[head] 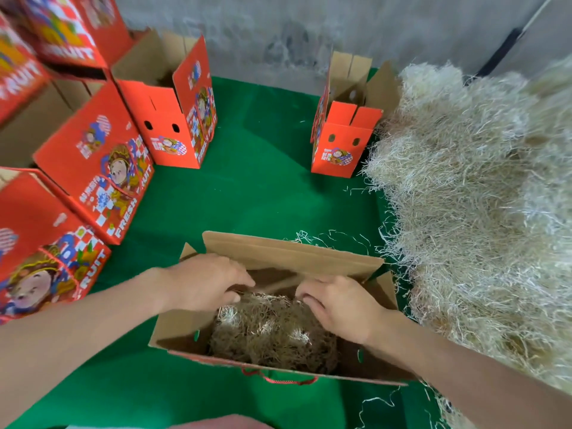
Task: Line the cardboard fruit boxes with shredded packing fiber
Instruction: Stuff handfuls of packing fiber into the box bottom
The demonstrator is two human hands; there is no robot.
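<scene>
Open cardboard fruit box, red outside and brown inside point(182, 328), sits on the green cloth-covered desk point(247, 187) right below the camera. Mouth faces up and flaps stand up. Its long axis runs left-right, with the right end angled slightly nearer. A red rope handle point(278, 380) hangs off the near wall.

Inside, a tan wad of shredded packing fiber point(272, 332) lies on the box bottom about mid-box, longer left-right like the box. Bare cardboard shows on both sides of it.

Left hand point(204, 283) reaches in over the far-left corner. Its fingers are bent and close together, tips and thumb at the wad's far-left top. Blurred, so cannot tell if they pinch strands or just touch.

Right hand point(337, 305) is in over the far-right part, fingers curled tight into the wad's far-right edge, gripping fiber.

Big pale heap of loose shredded fiber point(479, 196) fills the desk's right side, just beside the box's right end. Stray strands point(328, 239) lie on the cloth behind the box.

Red printed fruit box with open top point(340, 140) stands far right, touching the heap. Another open red box point(173, 119) stands far left. Closed red "FRESH FRUIT" boxes point(93, 168) line the left edge. Grey wall point(278, 35) is behind.
</scene>
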